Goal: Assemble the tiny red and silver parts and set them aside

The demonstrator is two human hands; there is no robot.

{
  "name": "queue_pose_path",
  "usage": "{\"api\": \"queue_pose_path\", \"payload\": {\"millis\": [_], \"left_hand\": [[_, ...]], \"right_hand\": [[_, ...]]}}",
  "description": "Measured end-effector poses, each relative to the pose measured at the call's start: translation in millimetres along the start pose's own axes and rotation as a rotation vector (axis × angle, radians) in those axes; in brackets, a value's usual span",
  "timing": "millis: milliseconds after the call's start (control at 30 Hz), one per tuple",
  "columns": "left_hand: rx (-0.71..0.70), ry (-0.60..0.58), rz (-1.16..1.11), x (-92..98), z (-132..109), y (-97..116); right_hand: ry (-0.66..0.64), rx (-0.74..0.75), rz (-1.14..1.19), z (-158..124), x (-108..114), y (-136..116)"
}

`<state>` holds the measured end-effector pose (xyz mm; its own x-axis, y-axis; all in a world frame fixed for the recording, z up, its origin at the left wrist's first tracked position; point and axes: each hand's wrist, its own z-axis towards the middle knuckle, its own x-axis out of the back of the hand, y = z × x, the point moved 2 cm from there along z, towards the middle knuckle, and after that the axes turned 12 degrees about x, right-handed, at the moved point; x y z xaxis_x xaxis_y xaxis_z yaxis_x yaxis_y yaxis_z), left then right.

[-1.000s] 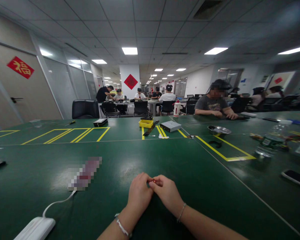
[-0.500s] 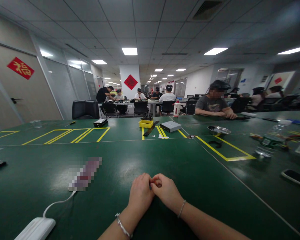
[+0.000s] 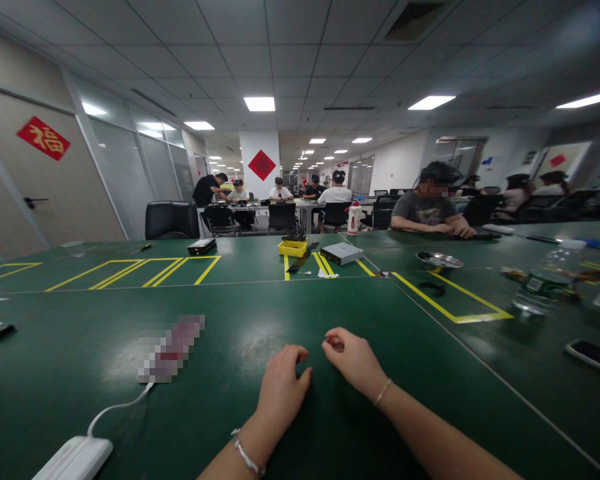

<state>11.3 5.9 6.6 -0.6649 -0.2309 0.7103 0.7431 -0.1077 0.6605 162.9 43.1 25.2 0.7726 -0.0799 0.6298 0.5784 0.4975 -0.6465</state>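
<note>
My left hand [image 3: 281,383] rests over the green table [image 3: 220,433], its thumb apart from its bent fingers and nothing between them. To the right of it, my right hand [image 3: 354,361] is raised a little with thumb and fingertips curled together. Whatever its fingertips may hold is too small to make out. A gap separates the two hands. Left of them lies a blurred-out phone-like device [image 3: 174,350], joined by a white cable [image 3: 117,405] to a white power bank or adapter [image 3: 75,459].
Toward the back stand a yellow tray [image 3: 292,249], a grey box [image 3: 341,253] and a metal bowl [image 3: 439,260]. On the right are a water bottle [image 3: 543,280] and a phone [image 3: 595,357]. A person [image 3: 430,203] sits across the table, arms on it.
My hands were together at the fingertips and have come apart. The right hand has moved right and slightly up; the left has stayed nearly in place, its thumb now away from its fingers.
</note>
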Motion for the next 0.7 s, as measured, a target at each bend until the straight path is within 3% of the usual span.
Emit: {"api": "queue_pose_path", "payload": {"millis": [100, 233, 400, 567, 700], "left_hand": [[0.021, -0.014, -0.038, -0.6, 1.7, -3.4], [0.053, -0.071, -0.040, -2.1, 3.0, -5.7], [0.108, -0.125, -0.038, -2.3, 4.2, -7.2], [0.111, -0.128, -0.063, -1.5, 4.3, -8.2], [0.121, -0.140, -0.079, -1.2, 4.1, -8.3]], "right_hand": [[0.055, -0.064, -0.304, 11.9, 38.2, 28.9], [0.085, -0.268, -0.644, 16.4, 93.7, 77.5], [0.097, -0.553, -0.753, -6.6, 152.6, 142.1], [0.162, -0.790, -0.721, -45.0, 186.4, 201.5], [0.222, -0.874, -0.694, -57.8, 192.9, 222.1]]}}
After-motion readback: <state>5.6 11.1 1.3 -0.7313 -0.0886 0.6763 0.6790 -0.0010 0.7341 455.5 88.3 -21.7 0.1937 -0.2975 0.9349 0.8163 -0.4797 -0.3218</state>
